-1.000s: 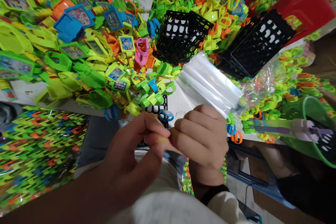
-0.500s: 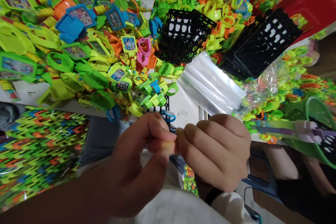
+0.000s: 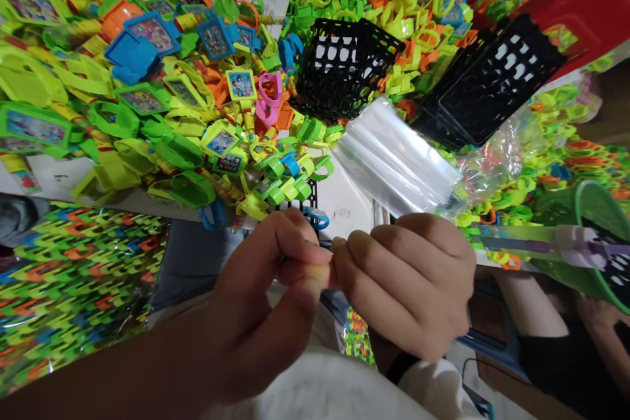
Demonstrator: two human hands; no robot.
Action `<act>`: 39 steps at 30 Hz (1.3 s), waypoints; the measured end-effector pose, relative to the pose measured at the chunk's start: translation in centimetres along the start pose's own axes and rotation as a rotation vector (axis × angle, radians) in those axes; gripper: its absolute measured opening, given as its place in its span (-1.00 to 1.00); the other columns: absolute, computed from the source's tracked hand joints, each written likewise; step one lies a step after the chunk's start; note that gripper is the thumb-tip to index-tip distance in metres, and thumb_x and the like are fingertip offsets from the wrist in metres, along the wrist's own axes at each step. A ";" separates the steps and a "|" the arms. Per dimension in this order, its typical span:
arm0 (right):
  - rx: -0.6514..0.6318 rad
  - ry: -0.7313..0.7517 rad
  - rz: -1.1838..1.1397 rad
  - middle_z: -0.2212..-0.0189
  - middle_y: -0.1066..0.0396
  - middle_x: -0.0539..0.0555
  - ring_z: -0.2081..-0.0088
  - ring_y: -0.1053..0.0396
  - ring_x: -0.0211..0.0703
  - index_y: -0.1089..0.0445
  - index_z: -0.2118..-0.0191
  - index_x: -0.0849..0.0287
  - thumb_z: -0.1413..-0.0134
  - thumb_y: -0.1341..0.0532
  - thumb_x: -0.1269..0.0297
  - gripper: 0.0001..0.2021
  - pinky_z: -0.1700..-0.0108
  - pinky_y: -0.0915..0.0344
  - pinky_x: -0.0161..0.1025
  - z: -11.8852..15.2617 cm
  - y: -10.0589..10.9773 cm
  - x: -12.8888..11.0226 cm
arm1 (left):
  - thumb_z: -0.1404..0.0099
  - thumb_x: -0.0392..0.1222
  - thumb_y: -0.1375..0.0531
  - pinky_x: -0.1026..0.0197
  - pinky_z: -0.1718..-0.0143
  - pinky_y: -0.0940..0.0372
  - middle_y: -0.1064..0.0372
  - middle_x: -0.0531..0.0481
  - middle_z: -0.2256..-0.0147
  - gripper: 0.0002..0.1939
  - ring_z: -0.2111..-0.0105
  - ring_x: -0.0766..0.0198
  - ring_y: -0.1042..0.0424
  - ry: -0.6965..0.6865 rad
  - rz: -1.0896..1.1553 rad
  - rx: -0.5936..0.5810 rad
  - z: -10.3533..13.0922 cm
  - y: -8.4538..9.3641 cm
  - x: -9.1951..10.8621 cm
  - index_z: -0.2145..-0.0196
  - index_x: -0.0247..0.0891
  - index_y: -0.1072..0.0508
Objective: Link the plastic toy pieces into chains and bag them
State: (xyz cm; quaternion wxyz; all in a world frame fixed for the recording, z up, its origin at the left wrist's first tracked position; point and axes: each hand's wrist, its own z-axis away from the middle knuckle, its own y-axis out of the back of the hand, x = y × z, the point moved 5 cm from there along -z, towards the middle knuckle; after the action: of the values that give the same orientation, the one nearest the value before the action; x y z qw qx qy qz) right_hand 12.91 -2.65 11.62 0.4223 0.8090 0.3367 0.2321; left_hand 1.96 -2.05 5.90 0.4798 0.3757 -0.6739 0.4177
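Observation:
My left hand point(image 3: 270, 295) is pinched closed, thumb against forefinger, just in front of the table edge. My right hand point(image 3: 408, 282) is curled into a fist, its fingertips touching those of my left hand. Whatever lies between the fingertips is too small or hidden to name. Right behind my left fingers is a blue plastic band point(image 3: 316, 218) on the table. A stack of clear plastic bags point(image 3: 398, 157) lies beyond my right hand. Yellow, green and orange toy watches point(image 3: 184, 147) are heaped beyond my left hand.
Two black mesh baskets point(image 3: 344, 69) point(image 3: 497, 82) stand among the toys. A red plastic container point(image 3: 581, 13) is at the back right, a green basket point(image 3: 566, 269) at the right edge. Bagged toys point(image 3: 73, 289) are at lower left. Another person's arm point(image 3: 529, 305) shows at lower right.
My right hand has shifted very slightly to the right. The fingertips of both hands remain together.

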 end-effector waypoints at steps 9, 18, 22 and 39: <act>0.021 0.039 0.004 0.66 -0.24 -0.08 0.56 -0.10 -0.32 -0.23 0.62 0.17 -0.10 -0.14 0.45 -0.71 0.49 0.03 -0.25 0.1 0.2 -0.1 | -0.36 -0.22 0.00 0.24 0.43 -0.16 -0.06 0.07 0.39 -0.96 0.44 0.35 -0.10 -0.044 0.050 -0.012 0.1 -0.3 0.1 0.22 -0.18 -0.20; -0.042 0.085 0.030 0.60 -0.33 -0.06 0.50 -0.20 -0.29 -0.27 0.57 0.17 -0.08 -0.19 0.45 -0.77 0.49 -0.04 -0.26 0.0 0.5 -0.3 | -0.38 -0.25 0.03 0.26 0.45 -0.16 -0.02 0.08 0.41 -0.97 0.44 0.35 -0.09 -0.076 0.075 -0.014 0.4 -0.5 0.1 0.22 -0.19 -0.17; -0.013 0.131 0.039 0.58 -0.35 -0.05 0.49 -0.22 -0.29 -0.29 0.55 0.18 -0.08 -0.19 0.47 -0.79 0.49 -0.07 -0.27 0.1 0.6 -0.4 | -0.38 -0.25 0.02 0.28 0.44 -0.16 -0.05 0.09 0.41 -0.97 0.43 0.36 -0.12 -0.090 0.099 -0.038 0.5 -0.7 0.0 0.22 -0.20 -0.17; 0.014 -0.024 -0.144 0.65 -0.21 -0.09 0.54 -0.11 -0.34 -0.25 0.62 0.17 -0.16 -0.14 0.38 -0.68 0.44 0.08 -0.24 0.7 -1.4 1.2 | -0.19 -0.36 -0.12 0.27 0.28 -0.35 -0.36 0.02 0.26 -0.73 0.25 0.32 -0.37 -0.054 -0.307 -0.102 1.2 2.6 0.3 0.14 -0.14 -0.32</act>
State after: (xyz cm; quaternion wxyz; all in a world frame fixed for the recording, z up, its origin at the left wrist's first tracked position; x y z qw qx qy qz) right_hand 13.70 -1.52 10.20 0.4363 0.7882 0.3905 0.1894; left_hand -0.85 -2.22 5.44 0.5384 0.4604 -0.6415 0.2944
